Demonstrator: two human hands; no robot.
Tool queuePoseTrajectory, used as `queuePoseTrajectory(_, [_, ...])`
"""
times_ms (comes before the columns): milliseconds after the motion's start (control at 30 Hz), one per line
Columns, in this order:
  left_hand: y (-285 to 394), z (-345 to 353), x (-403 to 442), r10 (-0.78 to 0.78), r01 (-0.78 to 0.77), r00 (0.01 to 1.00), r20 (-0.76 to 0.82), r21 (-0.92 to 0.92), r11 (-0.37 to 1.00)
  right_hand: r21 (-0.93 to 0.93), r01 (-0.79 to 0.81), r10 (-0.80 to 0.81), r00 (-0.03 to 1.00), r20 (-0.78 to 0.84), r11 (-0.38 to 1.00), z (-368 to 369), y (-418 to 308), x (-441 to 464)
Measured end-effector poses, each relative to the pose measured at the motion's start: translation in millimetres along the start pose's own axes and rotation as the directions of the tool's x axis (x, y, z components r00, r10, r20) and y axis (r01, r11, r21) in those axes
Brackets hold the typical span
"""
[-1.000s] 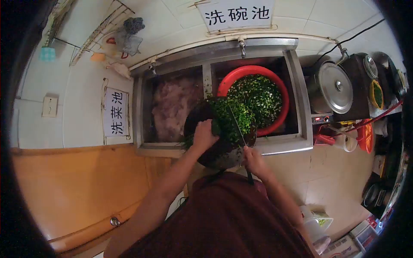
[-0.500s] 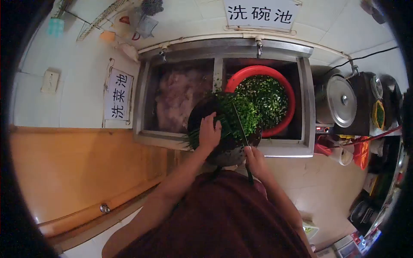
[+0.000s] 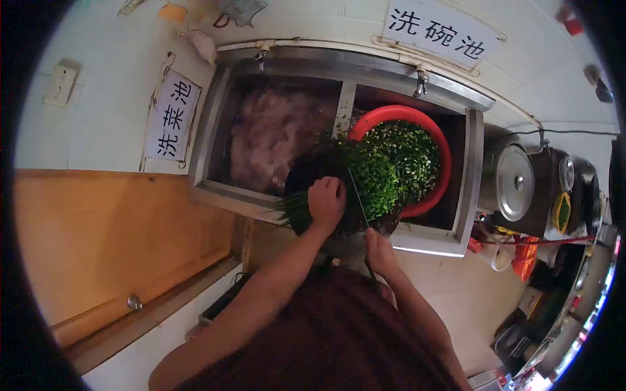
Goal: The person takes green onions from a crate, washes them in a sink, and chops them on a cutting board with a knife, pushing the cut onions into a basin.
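Note:
My right hand grips the handle of a kitchen knife. The thin knife blade points away from me along the edge of the chopped green onions. Just left of the blade, my left hand is closed, fingers curled down over a bunch of uncut green onions, whose long ends stick out to the left. Both rest on a dark round chopping board lying across the front of the sink. The chopped pile reaches the red basin, which holds more chopped green onions.
In the left sink compartment, pale pinkish pieces lie in water. Two taps stick out above the steel sink rim. A lidded steel pot stands to the right. At the left is an orange-brown door.
The view has turned and shifted a little. My left hand's fingers are more tightly curled and sit nearer the knife. The knife stays in my right hand.

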State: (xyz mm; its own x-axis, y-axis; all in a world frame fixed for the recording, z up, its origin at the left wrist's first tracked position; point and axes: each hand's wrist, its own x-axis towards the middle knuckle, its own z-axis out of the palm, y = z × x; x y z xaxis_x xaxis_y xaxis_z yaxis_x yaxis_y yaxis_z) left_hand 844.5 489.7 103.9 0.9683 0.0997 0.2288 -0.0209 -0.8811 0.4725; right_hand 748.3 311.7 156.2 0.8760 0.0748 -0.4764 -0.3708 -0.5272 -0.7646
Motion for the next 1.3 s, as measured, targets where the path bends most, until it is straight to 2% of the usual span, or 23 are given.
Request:
queuePoseTrajectory(67, [2.4, 1.6, 1.0, 0.003, -0.002, 0.999, -0.033, 0.024, 1.000, -0.141, -0.025, 0.040, 0.993, 0.109, 0.990, 2.0, 1.6, 23.3])
queuePoseTrajectory(100, [5.1, 1.8, -1.7, 0.022, -0.019, 0.998, -0.060, 0.050, 0.999, -0.148, -0.032, 0.049, 0.992, 0.113, 0.988, 3.2, -9.7, 42.5])
queuePoseTrajectory(167, [6.6, -0.6, -5.2, 0.026, -0.022, 0.997, -0.079, 0.042, 0.999, 0.013, -0.050, 0.049, 0.995, 0.086, 0.999, 9.1, -38.2, 80.6])
queuePoseTrajectory(200, [5.9, -4.5, -1.0, 0.063, -0.060, 0.993, -0.101, 0.035, 0.998, 0.018, -0.047, 0.045, 0.996, 0.083, 0.999, 12.2, -30.8, 76.3])
queuePoseTrajectory(267, [2.3, -0.9, 7.0, 0.044, -0.043, 0.994, -0.102, 0.007, 0.999, -0.051, 0.167, -0.168, 0.985, -0.026, 0.985, 15.5, -10.3, 80.7])
queuePoseTrajectory(300, [4.5, -1.1, 3.4, -0.015, 0.013, 0.997, -0.075, -0.023, 1.000, -0.062, 0.171, -0.173, 0.985, -0.019, 0.983, 1.7, -24.0, 69.4])
queuePoseTrajectory(367, [7.9, -3.5, -0.9, -0.055, 0.049, 0.994, -0.096, -0.064, 0.997, 0.040, -0.137, 0.134, 0.988, 0.077, 0.990, -23.4, -40.6, 29.2])
queuePoseTrajectory(400, [10.1, -5.3, 2.4, -0.068, 0.055, 0.989, -0.132, -0.101, 0.993, 0.035, -0.141, 0.138, 0.987, 0.076, 0.989, -23.8, -33.8, 17.9])
queuePoseTrajectory(500, [2.7, 0.6, 2.9, -0.057, 0.053, 0.996, -0.062, -0.069, 0.996, -0.029, -0.056, 0.057, 0.997, 0.050, 0.998, -17.8, -17.0, -4.6])
queuePoseTrajectory(567, [0.9, -0.2, 1.6, -0.032, 0.030, 0.998, -0.053, -0.046, 0.999, -0.035, 0.014, -0.016, 0.998, -0.053, 0.999, -5.4, -9.6, -10.9])
queuePoseTrajectory(700, [-1.8, 0.6, -0.5, 0.002, -0.002, 1.000, 0.005, 0.010, 1.000, -0.045, 0.040, -0.040, 0.999, 0.008, 0.998, -1.9, -3.8, 19.3])
queuePoseTrajectory(767, [-3.3, 4.4, 2.0, 0.003, -0.003, 1.000, -0.013, -0.002, 1.000, -0.002, -0.269, 0.266, 0.953, 0.148, 0.963, -16.2, -27.1, 19.2])
queuePoseTrajectory(800, [-2.0, 6.4, -0.6, -0.009, 0.008, 0.999, -0.034, -0.025, 1.000, -0.001, -0.276, 0.273, 0.951, 0.147, 0.961, -16.1, -25.3, 14.4])
queuePoseTrajectory(867, [-1.2, 7.8, -2.9, -0.030, 0.030, 0.999, -0.013, -0.022, 0.999, -0.029, -0.122, 0.124, 0.989, 0.083, 0.992, -18.1, -17.8, -4.2])
queuePoseTrajectory(1000, [-1.1, 6.6, 0.8, -0.067, 0.067, 0.998, 0.022, 0.002, 0.998, -0.025, -0.017, 0.020, 0.993, 0.114, 1.000, -11.7, -10.4, -18.9])
queuePoseTrajectory(1033, [-1.4, 7.0, 0.8, -0.067, 0.067, 0.998, 0.021, 0.003, 0.998, -0.087, 0.082, -0.075, 0.994, 0.084, 0.993, -8.6, -9.1, -18.4])
queuePoseTrajectory(1100, [-0.1, 5.4, -1.3, -0.010, 0.010, 1.000, -0.020, 0.007, 1.000, -0.145, 0.169, -0.163, 0.985, 0.056, 0.975, 6.0, -4.4, -10.2])
queuePoseTrajectory(1167, [-1.5, 7.5, 2.0, 0.002, -0.004, 0.999, 0.032, 0.057, 0.998, -0.205, 0.096, -0.097, 0.995, 0.006, 0.974, 29.0, 0.5, 34.9])
queuePoseTrajectory(1233, [1.1, 6.5, -7.5, 0.000, -0.010, 0.996, 0.087, 0.119, 0.993, -0.184, 0.323, -0.337, 0.940, -0.049, 0.928, 45.1, -0.1, 86.5])
queuePoseTrajectory(1267, [3.1, 4.3, -7.8, 0.004, -0.008, 0.999, 0.042, 0.092, 0.996, -0.173, 0.329, -0.343, 0.937, -0.058, 0.928, 45.7, 1.2, 87.1])
queuePoseTrajectory(1300, [1.9, 1.8, -0.9, 0.015, -0.014, 1.000, -0.009, 0.063, 0.998, -0.094, 0.252, -0.254, 0.967, -0.011, 0.963, 41.0, 1.0, 93.8])
